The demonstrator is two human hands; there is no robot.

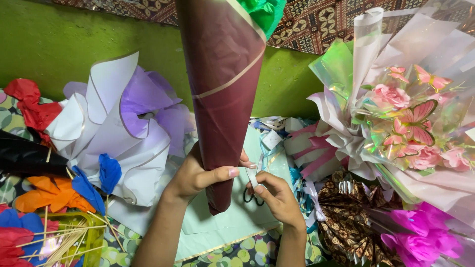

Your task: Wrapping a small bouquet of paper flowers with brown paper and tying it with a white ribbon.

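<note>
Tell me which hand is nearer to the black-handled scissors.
Right. The right hand sits directly over the scissors, fingers pinching a white ribbon strip. The left hand is farther off, its grip around the maroon paper cone.

Not much room here: the pale green paper sheet (222, 227) under the hands was the only open patch. The white-and-purple wrapped bouquet (123, 123) crowded the left, the pink butterfly bouquet (410, 123) blocked the right, and the maroon paper cone (222, 94) filled the middle.

bright, even light from above; soft shadows under the maroon paper cone (225, 99). mild glare on the iridescent cellophane (341, 69). sharp centre, slight stretch and softness toward frame edges.
</note>
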